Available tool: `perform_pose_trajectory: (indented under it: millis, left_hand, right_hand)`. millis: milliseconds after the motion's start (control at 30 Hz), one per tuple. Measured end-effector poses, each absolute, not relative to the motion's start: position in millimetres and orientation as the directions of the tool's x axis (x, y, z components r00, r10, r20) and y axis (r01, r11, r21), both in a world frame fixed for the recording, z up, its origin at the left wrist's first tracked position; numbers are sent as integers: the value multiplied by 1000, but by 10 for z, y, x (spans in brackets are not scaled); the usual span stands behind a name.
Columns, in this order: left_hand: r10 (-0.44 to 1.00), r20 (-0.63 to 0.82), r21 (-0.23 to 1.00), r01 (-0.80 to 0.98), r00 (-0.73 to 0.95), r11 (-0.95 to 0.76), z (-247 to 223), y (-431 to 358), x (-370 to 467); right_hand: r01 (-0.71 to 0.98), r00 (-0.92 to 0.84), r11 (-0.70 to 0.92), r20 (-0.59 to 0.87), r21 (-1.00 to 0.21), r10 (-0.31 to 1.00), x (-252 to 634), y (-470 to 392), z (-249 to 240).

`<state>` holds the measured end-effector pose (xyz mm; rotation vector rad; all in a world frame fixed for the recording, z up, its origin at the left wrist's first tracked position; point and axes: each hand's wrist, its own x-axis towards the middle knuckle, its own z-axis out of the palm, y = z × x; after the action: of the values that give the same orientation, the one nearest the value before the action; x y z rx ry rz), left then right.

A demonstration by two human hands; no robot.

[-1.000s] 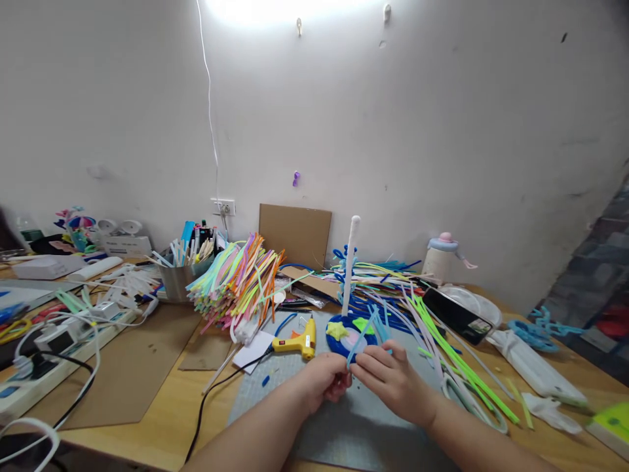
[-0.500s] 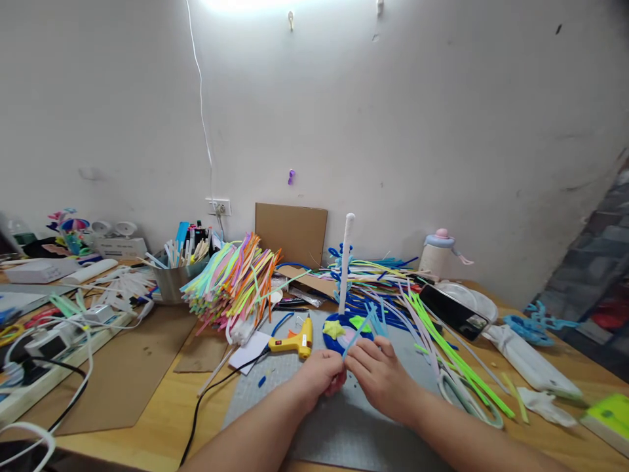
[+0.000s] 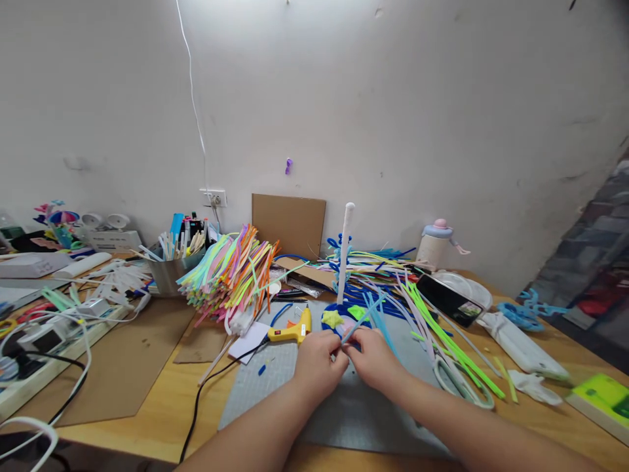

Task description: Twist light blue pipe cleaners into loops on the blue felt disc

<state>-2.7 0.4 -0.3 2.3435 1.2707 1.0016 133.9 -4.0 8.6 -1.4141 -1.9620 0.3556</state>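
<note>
Both hands meet over the grey mat, near the table's front. My left hand is closed, its fingertips pinching the lower end of a light blue pipe cleaner. My right hand is closed on the same strip, its fingers touching those of the left. Just behind them lies a dark blue round base with a yellow star and a green star. A white fuzzy post stands upright at the base. More light blue strips lie beyond my right hand.
A yellow glue gun lies left of the hands, its black cord running forward. Scissors, green strips and a phone are on the right. A pipe cleaner bundle and power strip are on the left.
The view has tilted down slightly. My right hand's fingers have curled in lower beside my left hand, and the light blue strip between them leans further to the right.
</note>
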Motion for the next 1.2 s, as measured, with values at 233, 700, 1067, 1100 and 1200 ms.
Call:
perform_pose_trajectory:
  millis: [233, 700, 1067, 1100, 1200]
  left_hand:
    - [760, 441, 413, 644, 477, -644, 54, -70, -9]
    - [894, -120, 990, -13, 431, 139, -19, 141, -24]
    - [760, -358, 852, -143, 543, 504, 38, 102, -54]
    - [756, -370, 848, -137, 540, 512, 36, 104, -56]
    - [758, -387, 847, -122, 524, 517, 30, 99, -51]
  right_hand:
    - [572, -217, 127, 0, -810, 976, 1385, 97, 98]
    - [685, -636, 672, 680, 281, 364, 1605, -206, 144]
    - [611, -711, 657, 670, 442, 211, 1680, -115, 107]
    - [595, -727, 665, 654, 451, 207, 1683, -105, 100]
    - [568, -763, 686, 604, 456, 230, 1671, -87, 101]
